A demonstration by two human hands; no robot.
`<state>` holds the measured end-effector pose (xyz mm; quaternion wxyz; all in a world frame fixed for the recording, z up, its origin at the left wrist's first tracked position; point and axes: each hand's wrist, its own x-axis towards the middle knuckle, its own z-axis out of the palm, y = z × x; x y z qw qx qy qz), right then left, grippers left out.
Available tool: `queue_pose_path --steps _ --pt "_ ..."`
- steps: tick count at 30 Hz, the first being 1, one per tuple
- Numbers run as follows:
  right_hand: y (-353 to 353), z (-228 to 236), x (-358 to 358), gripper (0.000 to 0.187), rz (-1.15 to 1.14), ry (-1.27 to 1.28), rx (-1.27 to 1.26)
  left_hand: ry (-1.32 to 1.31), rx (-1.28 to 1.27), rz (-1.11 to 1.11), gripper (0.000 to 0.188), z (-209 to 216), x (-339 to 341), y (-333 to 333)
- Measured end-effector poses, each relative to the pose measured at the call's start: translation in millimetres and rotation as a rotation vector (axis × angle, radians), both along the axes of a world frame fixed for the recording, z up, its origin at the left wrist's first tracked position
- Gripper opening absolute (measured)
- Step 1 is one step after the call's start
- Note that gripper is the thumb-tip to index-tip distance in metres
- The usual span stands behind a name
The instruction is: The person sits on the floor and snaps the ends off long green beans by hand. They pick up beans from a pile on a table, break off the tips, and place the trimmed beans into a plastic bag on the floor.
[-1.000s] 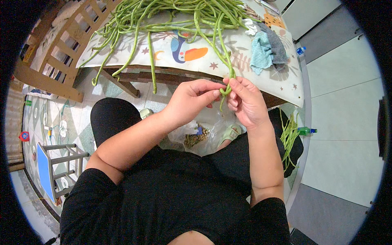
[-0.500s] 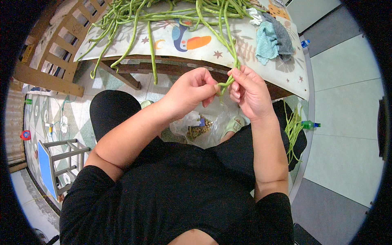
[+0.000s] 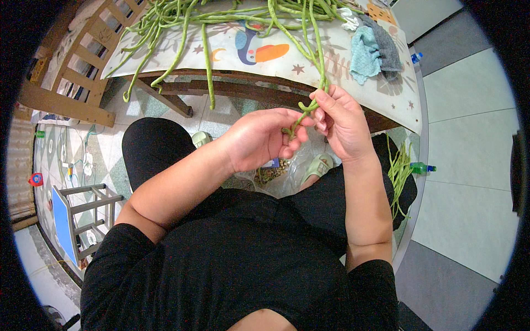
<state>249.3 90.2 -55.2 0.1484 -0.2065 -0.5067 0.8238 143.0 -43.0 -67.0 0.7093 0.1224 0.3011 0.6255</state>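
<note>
I sit at a low table covered with a patterned cloth. A heap of long green beans lies on it, several hanging over the near edge. My left hand and my right hand meet just below the table edge. Both pinch the lower end of one long green bean that trails down from the tabletop. The bean's tip curls between my fingertips.
A teal cloth and a grey cloth lie on the table's right part. A clear plastic bag with scraps sits on the floor between my knees. More beans lie by my right thigh. A wooden chair and a small blue stool stand left.
The view has tilted down, so the table sits higher in the picture. My hands have kept hold of the same bean, and my left fingers have shifted along its end.
</note>
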Motion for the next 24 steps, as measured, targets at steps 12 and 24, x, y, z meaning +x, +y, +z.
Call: queue_pose_path --steps 12,24 --pt "-10 -4 3 0.009 0.115 -0.027 0.135 0.377 -0.145 -0.004 0.011 -42 6 -8" --pt "-7 4 10 0.009 0.145 -0.129 0.262 1.202 -0.036 -0.433 0.03 -111 3 -26"
